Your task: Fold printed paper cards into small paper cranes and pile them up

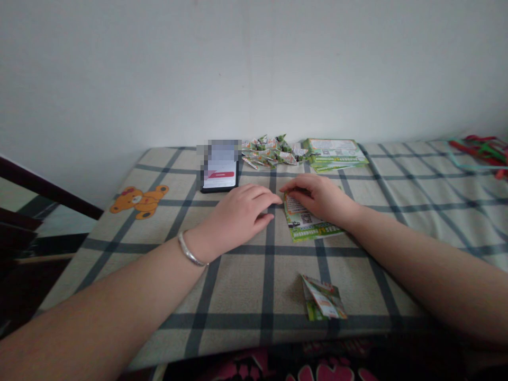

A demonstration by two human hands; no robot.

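A green and white printed flyer (pixel 307 225) lies flat on the checked cloth (pixel 246 275) in the middle. My right hand (pixel 317 198) rests on the flyer's upper part, fingers curled and pressed down on its top left edge. My left hand (pixel 238 214), with a silver bangle at the wrist, lies palm down just left of the flyer, fingers together and reaching its left corner. A folded paper piece (pixel 323 304) sits near the front edge, apart from both hands.
A phone (pixel 219 172) lies behind my left hand. Several folded paper pieces (pixel 272 151) are heaped at the back beside a stack of flyers (pixel 335 153). Coloured strips (pixel 482 151) lie far right. A bear print (pixel 138 201) marks the cloth's left. Dark wooden furniture (pixel 24 211) stands left.
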